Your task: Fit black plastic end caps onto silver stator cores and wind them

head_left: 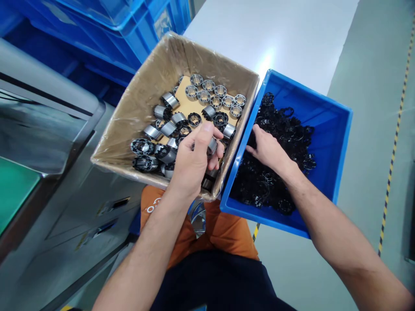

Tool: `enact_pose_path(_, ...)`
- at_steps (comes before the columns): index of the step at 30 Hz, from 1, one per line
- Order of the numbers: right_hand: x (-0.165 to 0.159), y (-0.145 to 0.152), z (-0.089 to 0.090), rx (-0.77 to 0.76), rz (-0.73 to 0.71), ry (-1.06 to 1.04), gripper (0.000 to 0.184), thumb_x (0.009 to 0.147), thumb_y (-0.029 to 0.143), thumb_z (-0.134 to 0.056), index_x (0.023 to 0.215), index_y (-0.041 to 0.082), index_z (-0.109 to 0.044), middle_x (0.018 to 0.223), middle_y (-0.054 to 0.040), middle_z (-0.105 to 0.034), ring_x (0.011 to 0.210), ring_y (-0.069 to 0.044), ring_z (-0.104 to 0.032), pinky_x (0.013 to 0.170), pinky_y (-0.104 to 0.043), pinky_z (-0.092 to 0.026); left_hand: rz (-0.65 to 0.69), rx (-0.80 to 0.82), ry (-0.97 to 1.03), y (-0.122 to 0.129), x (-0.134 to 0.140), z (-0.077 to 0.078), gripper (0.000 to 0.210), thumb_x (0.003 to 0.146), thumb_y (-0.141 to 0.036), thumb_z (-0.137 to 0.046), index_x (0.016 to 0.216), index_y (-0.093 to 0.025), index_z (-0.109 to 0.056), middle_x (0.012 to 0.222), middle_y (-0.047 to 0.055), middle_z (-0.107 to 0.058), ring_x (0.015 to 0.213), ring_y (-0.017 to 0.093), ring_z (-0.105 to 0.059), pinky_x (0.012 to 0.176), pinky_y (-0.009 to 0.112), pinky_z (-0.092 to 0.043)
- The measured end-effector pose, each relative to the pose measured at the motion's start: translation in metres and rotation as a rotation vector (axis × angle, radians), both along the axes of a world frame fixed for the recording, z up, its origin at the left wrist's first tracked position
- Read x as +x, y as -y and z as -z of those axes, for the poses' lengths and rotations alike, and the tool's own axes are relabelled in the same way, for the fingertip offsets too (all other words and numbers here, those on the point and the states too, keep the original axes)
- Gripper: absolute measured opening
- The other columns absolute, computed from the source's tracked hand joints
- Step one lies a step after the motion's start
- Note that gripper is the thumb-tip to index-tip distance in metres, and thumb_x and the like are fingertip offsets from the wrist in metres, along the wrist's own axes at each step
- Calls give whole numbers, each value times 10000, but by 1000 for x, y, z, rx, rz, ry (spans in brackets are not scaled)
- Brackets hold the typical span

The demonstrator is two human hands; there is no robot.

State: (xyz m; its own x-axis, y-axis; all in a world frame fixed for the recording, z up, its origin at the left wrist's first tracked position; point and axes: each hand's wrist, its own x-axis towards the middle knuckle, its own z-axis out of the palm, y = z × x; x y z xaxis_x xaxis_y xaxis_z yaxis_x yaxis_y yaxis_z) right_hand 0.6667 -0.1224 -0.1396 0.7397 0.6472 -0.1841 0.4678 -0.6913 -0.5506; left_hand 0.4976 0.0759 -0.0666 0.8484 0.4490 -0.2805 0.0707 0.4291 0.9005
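Note:
My left hand (196, 157) is closed around a metal stator core (212, 147), above the near right part of a plastic-lined cardboard box (126, 110). In the box, several silvery cores with black plastic end pieces (170, 100) lie loosely. Bare slotted metal cores (204, 96) stand in rows on a cardboard sheet (186, 106) at the far side. My right hand (269, 149) reaches into a blue bin (339, 142), touching a heap of black plastic ring pieces (282, 129). Its thumb and a finger are apart; the other fingers are hidden, and I see nothing held there.
Blue crates (129, 39) are stacked behind the box at the left. A white table surface (272, 26) extends beyond both containers. At my left stands a metal cabinet (94, 207) with a green mat (16, 190). Yellow-black tape (391, 172) marks the floor at right.

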Motion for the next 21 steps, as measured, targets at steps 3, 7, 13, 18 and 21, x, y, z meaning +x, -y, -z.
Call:
enact_pose_path(3,10,4,-3,123,97,-104,424,940,278,-857,1321,265,-673,1269,-138,-853,1217,-384,-826,1158,-611,-703,20,-19,-13,0,0,0,500,1013,-681,-959,951,-235,-744,713,-36,-644,502,83,-453,515,226,-450)
enact_pose_path(7,34,10,-15,335,294,-319,479,933,455,-775,1361,307,-619,1111,-51,-772,882,-237,-777,746,-401,-707,21,-35,-27,0,0,0,488,987,-682,-951,987,-243,-737,746,-33,-647,517,89,-446,518,229,-464)
enact_pose_path(13,48,13,-38,652,422,-587,506,869,645,-886,1192,308,-690,1121,-42,-812,886,-188,-770,612,-279,-662,29,-187,7,-1,-4,1,384,1075,-530,-838,1328,-244,-794,988,39,-726,685,147,-654,514,226,-492)
enact_pose_path(18,8,-3,-57,834,366,-528,636,842,541,-1118,1339,361,-764,1120,32,-848,832,-151,-790,539,-219,-610,90,-97,26,2,-10,0,491,1060,-699,-934,1166,-246,-776,914,-1,-638,593,93,-553,474,192,-314)
enact_pose_path(21,-30,-17,-68,875,197,-579,555,901,608,-1118,1198,333,-738,1008,45,-839,697,-138,-752,454,-217,-532,115,-80,48,3,-14,0,574,1121,-820,-803,1097,-253,-715,837,-13,-588,560,112,-506,480,232,-306)
